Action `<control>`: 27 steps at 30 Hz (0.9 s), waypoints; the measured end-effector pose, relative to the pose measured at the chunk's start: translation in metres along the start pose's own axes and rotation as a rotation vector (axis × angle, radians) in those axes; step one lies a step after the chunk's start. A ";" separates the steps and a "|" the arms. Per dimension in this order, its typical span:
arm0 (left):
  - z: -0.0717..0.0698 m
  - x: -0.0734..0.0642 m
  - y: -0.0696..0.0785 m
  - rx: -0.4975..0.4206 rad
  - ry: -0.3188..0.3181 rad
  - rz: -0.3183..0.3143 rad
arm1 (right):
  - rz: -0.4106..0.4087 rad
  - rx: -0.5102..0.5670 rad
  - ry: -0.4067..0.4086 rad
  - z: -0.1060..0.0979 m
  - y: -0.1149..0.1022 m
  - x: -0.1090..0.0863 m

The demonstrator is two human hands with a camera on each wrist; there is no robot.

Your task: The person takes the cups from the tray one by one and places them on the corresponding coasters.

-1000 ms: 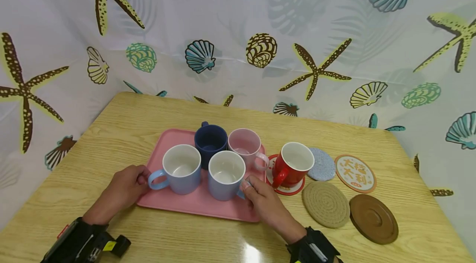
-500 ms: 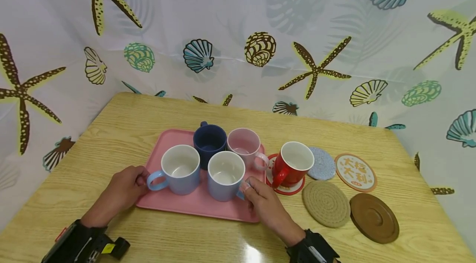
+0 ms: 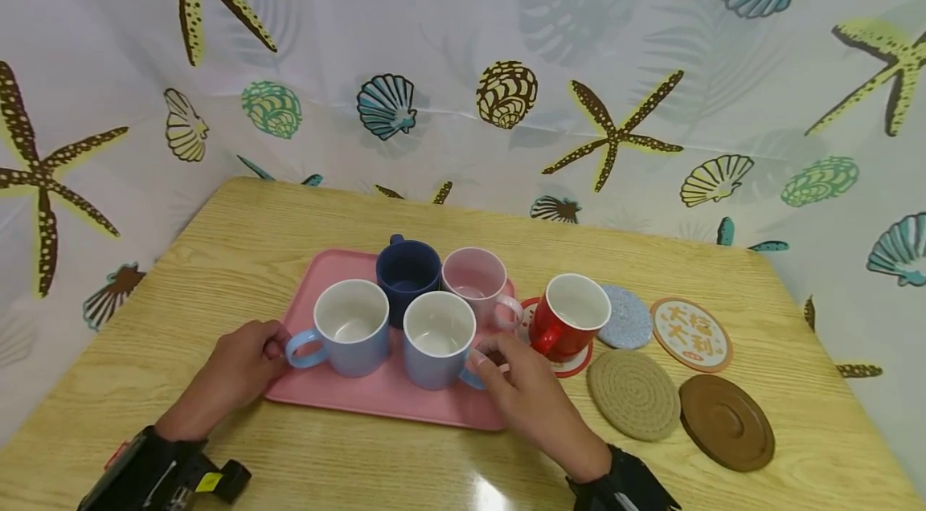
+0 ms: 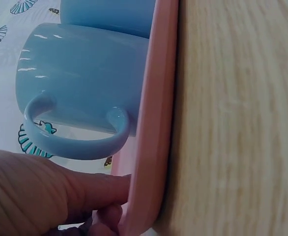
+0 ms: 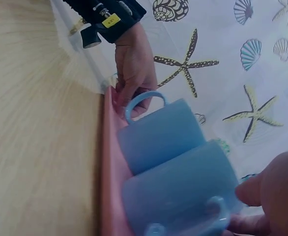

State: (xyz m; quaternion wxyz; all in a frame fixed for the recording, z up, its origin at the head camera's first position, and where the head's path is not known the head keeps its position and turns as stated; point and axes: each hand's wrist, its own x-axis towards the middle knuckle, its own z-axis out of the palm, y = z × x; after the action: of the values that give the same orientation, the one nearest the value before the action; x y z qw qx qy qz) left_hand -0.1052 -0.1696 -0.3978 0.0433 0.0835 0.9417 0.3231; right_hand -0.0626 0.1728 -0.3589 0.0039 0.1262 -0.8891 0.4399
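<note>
In the head view a pink tray (image 3: 391,402) carries two light blue mugs in front, a dark blue mug (image 3: 407,274) and a pink mug (image 3: 473,278) behind. My left hand (image 3: 249,362) grips the tray's left edge, thumb over the rim, beside the handle of the left light blue mug (image 3: 353,330). My right hand (image 3: 531,394) is by the handle of the right light blue mug (image 3: 437,342), thumb and fingers spread apart. In the right wrist view its thumb (image 5: 252,191) lies close to the mug's rim and the handle (image 5: 217,216) shows uncovered.
Right of the tray a red mug (image 3: 567,318) stands on a red-and-white coaster (image 3: 575,366). Farther right lie a grey-blue coaster (image 3: 625,316), a white coaster with orange print (image 3: 690,334), a woven tan coaster (image 3: 633,394) and a brown round coaster (image 3: 727,423). A patterned curtain (image 3: 463,37) hangs behind the wooden table (image 3: 333,463).
My right hand has loosened from the right light blue mug's handle and shifted slightly up and right, uncovering more of the handle. My left hand, the tray and the mugs stay in place.
</note>
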 end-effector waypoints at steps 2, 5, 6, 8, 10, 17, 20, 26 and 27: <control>-0.007 -0.001 0.000 -0.011 -0.018 -0.007 | -0.057 -0.038 0.038 -0.004 -0.005 0.001; -0.021 -0.002 0.006 -0.009 0.002 -0.009 | -0.113 -0.079 0.084 -0.009 -0.011 0.002; -0.026 -0.001 0.010 -0.009 0.033 -0.001 | -0.127 -0.077 0.084 -0.010 -0.013 0.002; -0.035 0.003 0.024 -0.002 0.103 0.032 | -0.146 -0.071 0.092 -0.012 -0.014 0.002; -0.044 0.010 0.044 -0.017 0.140 0.081 | -0.152 -0.066 0.099 -0.014 -0.014 0.001; -0.044 0.045 0.108 0.019 -0.060 0.195 | -0.141 -0.053 0.118 -0.017 -0.013 0.000; -0.037 0.060 0.124 0.057 -0.156 0.186 | -0.140 -0.051 0.121 -0.018 -0.012 -0.001; -0.038 0.088 0.140 0.143 -0.314 0.169 | -0.131 -0.057 0.127 -0.020 -0.011 -0.004; -0.041 0.093 0.140 0.162 -0.332 0.178 | -0.133 -0.058 0.129 -0.020 -0.010 -0.004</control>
State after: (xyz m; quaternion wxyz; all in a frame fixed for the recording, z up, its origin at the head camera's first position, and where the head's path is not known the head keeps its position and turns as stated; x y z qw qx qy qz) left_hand -0.1835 -0.0679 -0.2819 0.1623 0.2219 0.9334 0.2306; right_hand -0.0581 0.1838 -0.3394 0.0939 0.1561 -0.8892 0.4198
